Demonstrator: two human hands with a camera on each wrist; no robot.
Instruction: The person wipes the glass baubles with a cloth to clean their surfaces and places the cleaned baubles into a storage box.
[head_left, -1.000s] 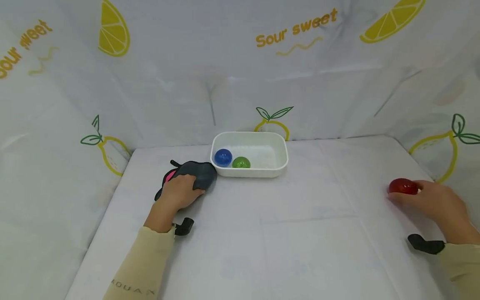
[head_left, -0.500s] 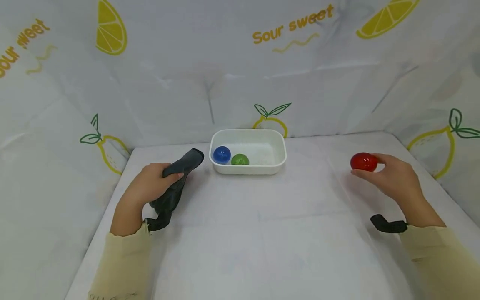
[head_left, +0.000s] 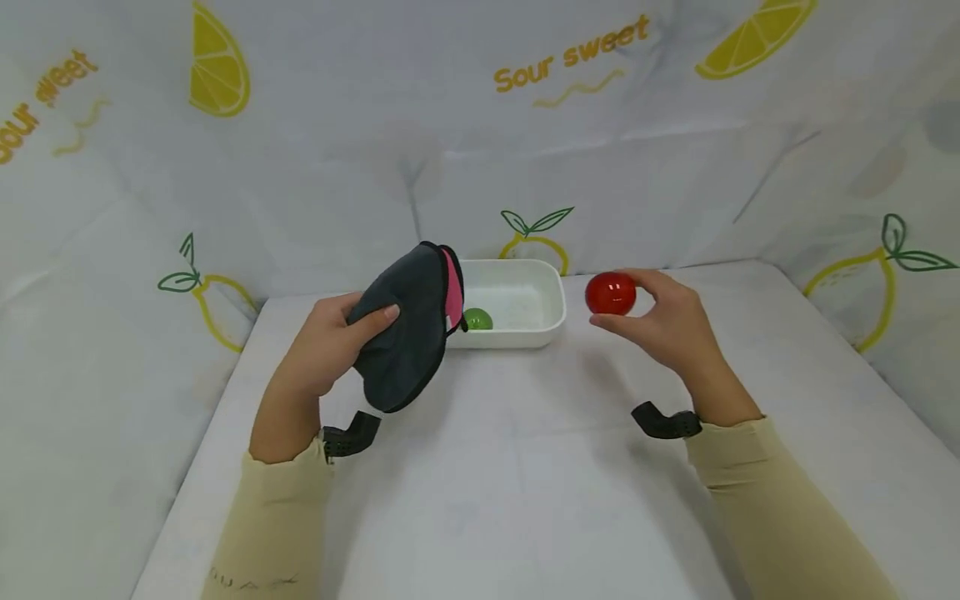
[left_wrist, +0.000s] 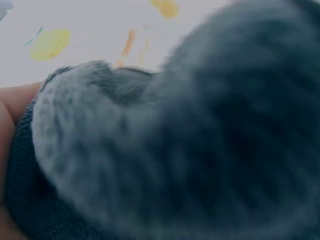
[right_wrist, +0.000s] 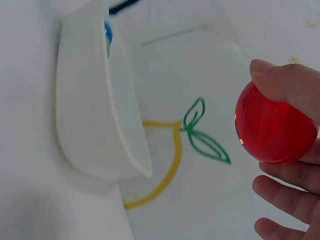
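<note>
My left hand (head_left: 322,342) grips a dark grey eye mask (head_left: 405,333) with black edging and a pink inner side, thumb across its front. Raised above the table, the mask covers the left end of a white tub (head_left: 525,337). Blurred grey cloth of the mask (left_wrist: 200,150) fills most of the left wrist view. To the right of the tub, my right hand (head_left: 671,321) pinches a glossy red ball (head_left: 610,293) between thumb and fingers, held off the table. Inside the tub sits a green ball (head_left: 477,318); a blue ball (right_wrist: 108,31) shows only partly in the right wrist view.
A white cloth printed with lemons covers the table (head_left: 495,483) and hangs as a wall (head_left: 322,183) behind and at both sides. The tub stands at the table's back edge. Each wrist wears a black camera mount (head_left: 667,421).
The left hand has lifted the eye mask off the table and turned it in front of the tub, hiding the blue ball. My right hand has carried the red ball leftward and up.
</note>
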